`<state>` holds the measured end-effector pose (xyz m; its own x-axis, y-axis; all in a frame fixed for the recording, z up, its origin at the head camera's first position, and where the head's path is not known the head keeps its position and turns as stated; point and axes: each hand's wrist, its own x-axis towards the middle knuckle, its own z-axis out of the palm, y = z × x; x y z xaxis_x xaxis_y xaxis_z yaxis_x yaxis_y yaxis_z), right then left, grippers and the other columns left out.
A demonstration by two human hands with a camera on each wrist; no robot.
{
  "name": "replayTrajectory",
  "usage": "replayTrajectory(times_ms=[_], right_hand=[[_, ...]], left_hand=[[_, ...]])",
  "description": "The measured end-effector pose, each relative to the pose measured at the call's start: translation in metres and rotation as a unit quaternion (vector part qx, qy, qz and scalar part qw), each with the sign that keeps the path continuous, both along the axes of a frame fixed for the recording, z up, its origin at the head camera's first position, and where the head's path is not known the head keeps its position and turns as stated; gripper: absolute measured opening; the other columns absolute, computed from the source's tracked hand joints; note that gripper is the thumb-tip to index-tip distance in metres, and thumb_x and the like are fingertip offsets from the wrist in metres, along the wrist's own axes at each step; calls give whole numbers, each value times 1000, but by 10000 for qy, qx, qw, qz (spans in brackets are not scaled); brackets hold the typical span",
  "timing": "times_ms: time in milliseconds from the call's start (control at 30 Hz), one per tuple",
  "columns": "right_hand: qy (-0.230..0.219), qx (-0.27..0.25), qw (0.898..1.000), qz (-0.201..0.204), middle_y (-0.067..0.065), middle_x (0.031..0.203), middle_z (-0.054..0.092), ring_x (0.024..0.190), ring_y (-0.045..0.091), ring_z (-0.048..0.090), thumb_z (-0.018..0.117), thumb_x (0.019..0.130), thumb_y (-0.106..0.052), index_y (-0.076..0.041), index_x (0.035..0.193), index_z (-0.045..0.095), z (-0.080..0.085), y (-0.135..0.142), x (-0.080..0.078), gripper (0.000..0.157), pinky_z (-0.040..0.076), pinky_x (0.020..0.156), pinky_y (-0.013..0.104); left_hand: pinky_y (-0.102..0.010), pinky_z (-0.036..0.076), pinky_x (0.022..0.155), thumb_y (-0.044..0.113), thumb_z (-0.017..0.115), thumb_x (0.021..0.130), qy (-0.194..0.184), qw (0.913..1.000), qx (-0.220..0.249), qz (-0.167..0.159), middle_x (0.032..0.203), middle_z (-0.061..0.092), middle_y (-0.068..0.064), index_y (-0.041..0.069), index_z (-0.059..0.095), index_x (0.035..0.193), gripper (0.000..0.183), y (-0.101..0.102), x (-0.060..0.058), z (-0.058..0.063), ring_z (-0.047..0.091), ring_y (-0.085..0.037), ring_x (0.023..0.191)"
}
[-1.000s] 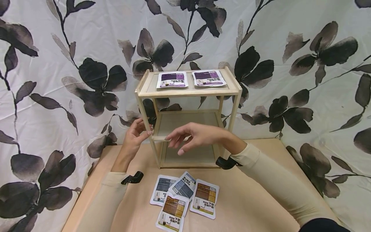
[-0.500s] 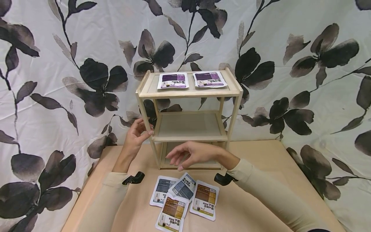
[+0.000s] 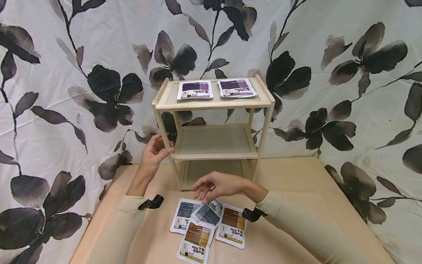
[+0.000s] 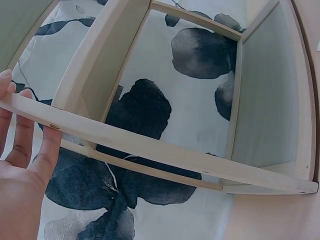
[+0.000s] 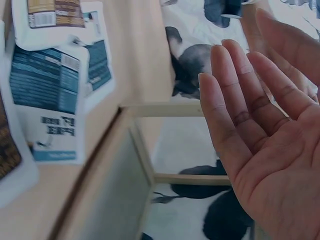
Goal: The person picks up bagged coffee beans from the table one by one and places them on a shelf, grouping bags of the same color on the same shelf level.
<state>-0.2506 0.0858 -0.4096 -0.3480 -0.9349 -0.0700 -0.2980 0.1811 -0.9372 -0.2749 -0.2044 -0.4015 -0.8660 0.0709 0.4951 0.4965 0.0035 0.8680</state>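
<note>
A small wooden three-tier shelf (image 3: 215, 158) stands on the table. My left hand (image 3: 149, 161) holds its left front post (image 4: 135, 135), fingers behind the wood in the left wrist view. My right hand (image 3: 221, 186) hovers with loosely bent fingers and nothing in it, overlapping the top of a blue-grey packet (image 3: 208, 214) in the head view. The right wrist view shows its palm and spread fingers (image 5: 225, 100). Another blue-grey packet (image 3: 184, 216) and two brown-and-yellow packets, one in front (image 3: 196, 242) and one at right (image 3: 230, 227), lie in an overlapping group.
Two purple-and-white packets, one at left (image 3: 195, 90) and one at right (image 3: 236, 88), lie on the shelf's top tier. Behind the shelf hangs a white cloth (image 3: 230, 47) with dark flowers. The tabletop (image 3: 290, 205) is peach-coloured.
My right hand has come down from in front of the middle tier to over the packets, close to the shelf's base. The left hand keeps its place on the post.
</note>
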Motion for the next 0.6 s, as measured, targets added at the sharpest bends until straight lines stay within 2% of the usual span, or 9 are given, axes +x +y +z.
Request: replayTrajectory(times_ms=[233,367,500,600], right_hand=[[-139,52,9999,-74,21,122,68,112,35,67,77,89,-3,-3,137,60,-25,-2,5,51,56,93,33],[-310,52,9994,-120,21,121,69,110,32,69,76,88,-1,-4,138,60,-37,-1,7,52,58,89,30],[-473,26,9988,-128,24,121,68,110,42,67,75,88,2,-1,139,58,-49,0,9,53,59,84,29],[-665,10,9977,-98,31,122,65,111,53,63,75,88,4,6,139,55,-59,1,12,55,59,83,27]], left_hand=[[-26,53,90,-5,69,92,-94,9999,-56,24,115,62,-19,-1,47,142,54,-1,0,-1,62,-18,107],[-26,54,90,-5,69,92,-65,10000,-56,7,116,60,-24,-3,46,141,54,-1,0,-2,62,-18,106],[-26,54,90,-6,68,93,-18,10000,-17,-25,116,61,-24,-3,46,141,54,-2,-1,-2,62,-18,105],[-26,54,90,-6,67,93,9,10000,-22,-49,116,61,-22,3,50,140,51,-2,-2,-3,62,-18,106]])
